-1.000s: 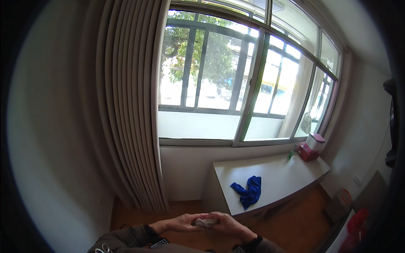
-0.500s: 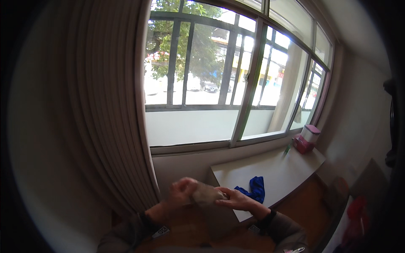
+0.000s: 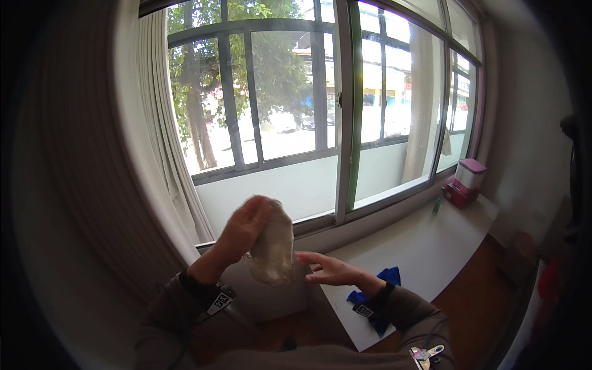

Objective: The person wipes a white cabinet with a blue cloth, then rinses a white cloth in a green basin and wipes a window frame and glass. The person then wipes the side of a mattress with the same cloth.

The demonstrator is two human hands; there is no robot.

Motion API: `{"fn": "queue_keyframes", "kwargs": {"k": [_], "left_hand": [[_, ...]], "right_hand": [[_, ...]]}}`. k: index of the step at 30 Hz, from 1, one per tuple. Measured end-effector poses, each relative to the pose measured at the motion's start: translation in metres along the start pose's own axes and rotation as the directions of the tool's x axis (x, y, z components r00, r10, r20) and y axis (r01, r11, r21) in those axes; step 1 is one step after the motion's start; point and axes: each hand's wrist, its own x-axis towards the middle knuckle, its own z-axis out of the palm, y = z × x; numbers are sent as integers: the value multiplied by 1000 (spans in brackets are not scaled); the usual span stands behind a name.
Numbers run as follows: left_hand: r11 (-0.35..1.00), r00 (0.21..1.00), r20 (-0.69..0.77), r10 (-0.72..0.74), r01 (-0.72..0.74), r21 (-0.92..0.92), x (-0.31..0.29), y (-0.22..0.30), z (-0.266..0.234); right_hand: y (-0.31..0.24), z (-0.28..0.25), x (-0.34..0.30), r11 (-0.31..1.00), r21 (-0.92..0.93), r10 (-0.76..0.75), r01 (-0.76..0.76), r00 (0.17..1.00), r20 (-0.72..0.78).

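Note:
My left hand (image 3: 248,227) is raised in front of the window, its fingers closed on the upper end of a limp beige-grey cloth (image 3: 272,251). The cloth hangs down and its lower end looks bunched; its exact kind does not show. Just to its right is my right hand (image 3: 333,269), fingers apart and holding nothing, a small gap from the cloth. Beneath my right wrist a crumpled blue cloth (image 3: 390,275) lies on the white table (image 3: 425,256), partly hidden by the wrist and sleeve.
At the table's far right end stand a pink and white container (image 3: 467,180) and a small green bottle (image 3: 437,205). The sliding window (image 3: 340,123) rises behind the table. A curtain (image 3: 80,160) hangs on the left. Something red (image 3: 549,277) is at the right edge.
My left hand has lifted the beige-grey cloth up toward the window. My right hand has come off the cloth and opened. The view has shifted left.

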Motion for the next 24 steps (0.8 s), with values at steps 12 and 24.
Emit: {"fn": "queue_keyframes", "kwargs": {"k": [12,24], "left_hand": [[865,984,149,103,-162,474,88,-34,-24],[388,847,116,519,-355,851,169,-43,-136]], "right_hand": [[-19,-51,54,689,707,112,158,941,-320],[-130,-143,139,790,439,-120,427,811,-572]]}}
